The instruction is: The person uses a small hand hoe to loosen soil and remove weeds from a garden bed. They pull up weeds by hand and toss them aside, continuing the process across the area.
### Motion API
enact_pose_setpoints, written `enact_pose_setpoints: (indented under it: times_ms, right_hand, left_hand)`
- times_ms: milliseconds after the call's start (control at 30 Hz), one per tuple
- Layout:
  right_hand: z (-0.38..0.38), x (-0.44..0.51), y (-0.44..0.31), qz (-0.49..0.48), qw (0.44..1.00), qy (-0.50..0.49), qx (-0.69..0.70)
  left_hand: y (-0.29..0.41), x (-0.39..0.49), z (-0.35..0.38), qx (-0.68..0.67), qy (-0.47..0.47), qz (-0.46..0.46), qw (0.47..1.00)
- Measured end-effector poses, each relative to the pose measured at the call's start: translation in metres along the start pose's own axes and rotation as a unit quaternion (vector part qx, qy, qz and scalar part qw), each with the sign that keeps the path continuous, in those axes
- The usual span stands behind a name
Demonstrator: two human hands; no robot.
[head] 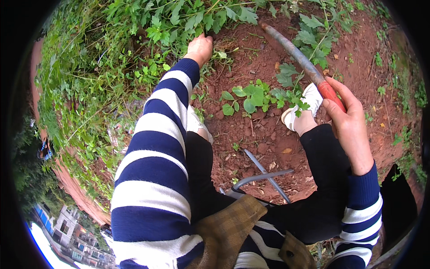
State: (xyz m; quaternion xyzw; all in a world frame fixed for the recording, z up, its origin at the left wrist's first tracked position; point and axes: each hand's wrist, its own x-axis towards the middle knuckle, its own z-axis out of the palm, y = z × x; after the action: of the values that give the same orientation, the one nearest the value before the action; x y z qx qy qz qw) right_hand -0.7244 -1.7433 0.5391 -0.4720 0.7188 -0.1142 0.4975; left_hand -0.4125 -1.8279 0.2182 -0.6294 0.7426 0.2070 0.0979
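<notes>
My right hand point(351, 117) is closed around the red grip of a long rod-like tool point(295, 55) with a worn grey shaft. The tool's far end reaches the reddish soil near the top. My left hand point(200, 47) is at the edge of leafy green plants point(188, 20); its fingertips are hidden by leaves, so I cannot tell whether it grips a stem. A small broad-leaved plant point(253, 97) grows in the soil between my feet. A long leafy stem point(317, 43) lies alongside the tool's shaft.
White shoes point(312, 99) are planted on either side of the bare red soil point(245, 131). Crossed metal legs of a folding stool point(265, 175) stand beneath me. Dense weeds point(84, 84) cover the left side. Buildings point(77, 238) show far off at the lower left.
</notes>
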Motion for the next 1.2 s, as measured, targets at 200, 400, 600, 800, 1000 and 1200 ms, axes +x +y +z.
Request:
enact_pose_setpoints:
  times_ms: [200, 400, 600, 800, 1000, 1200]
  right_hand:
    - [0.001, -0.001, -0.002, 0.013, 1.000, -0.002, 0.006]
    - [0.000, 0.000, -0.004, 0.018, 1.000, -0.003, -0.005]
    - [-0.002, 0.001, -0.003, 0.006, 1.000, 0.000, -0.012]
    - [-0.003, 0.002, -0.004, 0.016, 1.000, 0.000, -0.013]
    - [-0.001, 0.001, -0.008, 0.011, 1.000, -0.004, -0.010]
    - [0.004, 0.004, -0.005, -0.001, 1.000, -0.006, 0.013]
  left_hand:
    - [0.004, 0.010, 0.003, -0.094, 0.010, -0.085, 0.992]
    - [0.014, 0.025, -0.004, -0.095, -0.053, -0.131, 0.985]
    - [0.005, 0.038, -0.005, -0.085, -0.131, -0.126, 0.980]
    - [0.008, 0.042, 0.001, -0.056, -0.158, -0.099, 0.981]
    - [0.030, 0.032, -0.009, -0.083, -0.135, -0.031, 0.987]
    - [0.083, -0.048, -0.010, -0.103, -0.233, 0.060, 0.965]
